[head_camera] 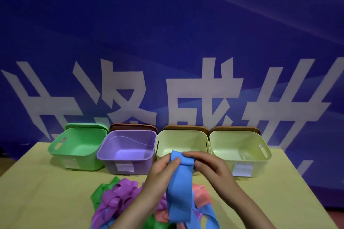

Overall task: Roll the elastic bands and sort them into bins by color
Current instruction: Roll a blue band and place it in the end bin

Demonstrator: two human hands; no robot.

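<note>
1. Blue elastic band (179, 189) hangs at the lower centre of the frame, its top end folded over into the start of a roll and held up in front of the bins.
2. Left hand (163, 171) pinches that folded end from the left, thumb on the front; right hand (208, 166) curls its fingers over it from the right. Both are clamped on the band, close together, probably so the fold stays tight while the tail dangles free.
3. Beneath the hands, a loose pile of bands (119, 201) in purple, green, pink and blue lies on the table (37, 182), within easy reach.
4. Across the middle of the frame stand four open bins in a row: green bin (78, 147), purple bin (128, 148), and two cream bins (178, 141) (240, 147). All four look empty, so sorting seems barely begun.
</note>
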